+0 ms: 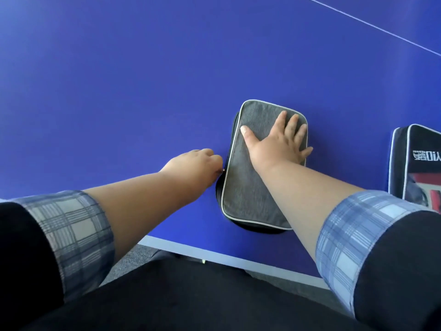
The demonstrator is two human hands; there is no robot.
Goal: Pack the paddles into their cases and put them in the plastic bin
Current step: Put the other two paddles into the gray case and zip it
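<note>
A grey fabric paddle case [248, 187] with pale piping lies flat on the blue table [143, 80], close to its near edge. My right hand [279, 139] rests flat on the case's far half, fingers spread. My left hand [198, 166] is at the case's left edge, fingers pinched on a small zipper pull there. A dark underside shows below the grey lid. No paddle is visible; the case's inside is hidden. A second case [417, 168], black with white piping and a printed logo, lies at the right edge, partly cut off by the frame.
The table's white near edge [214, 255] runs diagonally below the case, with grey floor beneath it. A thin white line [372, 25] crosses the far right of the table top. No plastic bin is in view.
</note>
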